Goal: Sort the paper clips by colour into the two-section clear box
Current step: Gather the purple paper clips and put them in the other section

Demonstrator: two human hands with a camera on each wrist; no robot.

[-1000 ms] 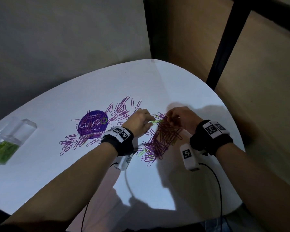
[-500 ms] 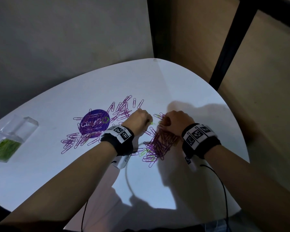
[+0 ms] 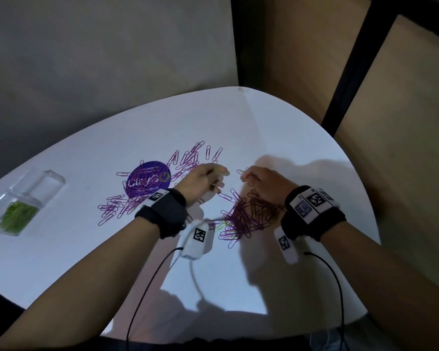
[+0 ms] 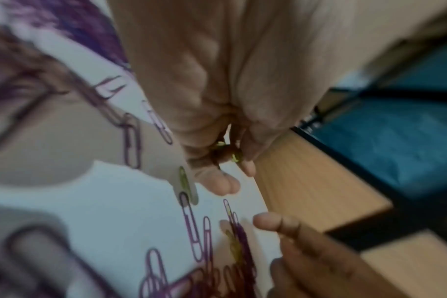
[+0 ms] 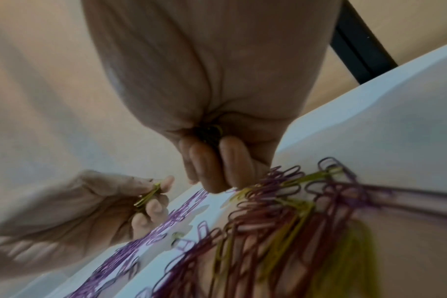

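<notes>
Purple paper clips lie in a dense pile [image 3: 249,214] under my right wrist, with a looser scatter [image 3: 188,160] further back. A few green clips [image 5: 301,203] are mixed into the pile. My left hand [image 3: 219,176] is raised just above the table and pinches a small bunch of green clips [image 5: 148,196]. My right hand [image 3: 245,177] is curled, with green clips [image 5: 212,130] tucked in its palm and its fingertips [image 5: 217,175] at the pile's far edge. The two-section clear box [image 3: 50,178] stands far left, green clips [image 3: 17,216] in its near section.
A round purple printed disc [image 3: 148,179] lies on the white table [image 3: 276,127] under some purple clips. Wrist-camera cables [image 3: 195,277] trail toward the near edge. A wall and a black frame stand behind the table's curved far edge.
The hands were close together over the pile and have drawn apart. My left hand has moved back and to the left with its green clips.
</notes>
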